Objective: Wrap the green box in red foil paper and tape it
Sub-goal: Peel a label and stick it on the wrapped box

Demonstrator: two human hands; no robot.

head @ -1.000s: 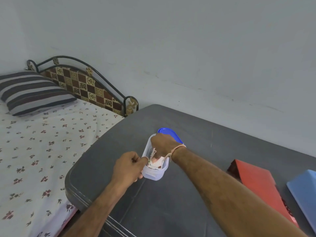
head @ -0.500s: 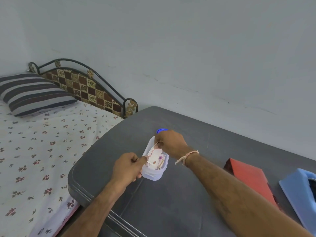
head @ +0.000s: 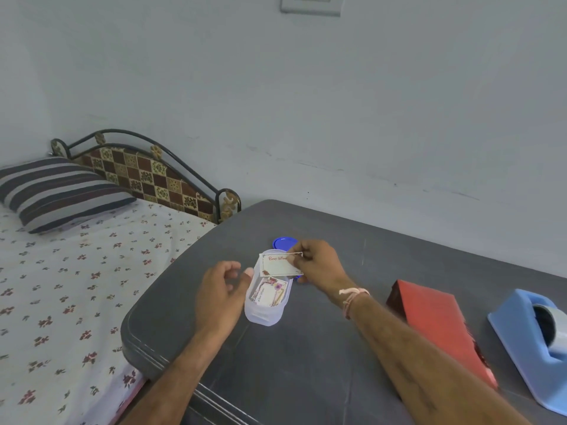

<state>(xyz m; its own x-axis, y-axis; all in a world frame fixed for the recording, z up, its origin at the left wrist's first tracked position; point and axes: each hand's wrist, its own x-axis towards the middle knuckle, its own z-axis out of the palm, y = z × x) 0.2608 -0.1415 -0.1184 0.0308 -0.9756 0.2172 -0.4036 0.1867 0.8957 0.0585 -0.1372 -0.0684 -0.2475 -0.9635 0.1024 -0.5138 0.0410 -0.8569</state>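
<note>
Now the right hand (head: 319,265) pinches a small greeting card (head: 280,265) by its right edge, lifted clear of the plastic tub (head: 264,317) it was half inside a moment ago; the left hand (head: 219,296), which was steadying the tub, has slackened and holds nothing, its thumb near the rim. A blue lid (head: 283,242) lies behind the tub; the box (head: 435,320), covered in red foil with no green showing, rests at the right of the frame beside the tape dispenser (head: 527,342) on the grey table (head: 306,378); wrapping looks finished, tagging likely next.

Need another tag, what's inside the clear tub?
A stack of printed cards lies in the clear tub; only the top floral one shows. The card in the right hand hides the far end.
</note>
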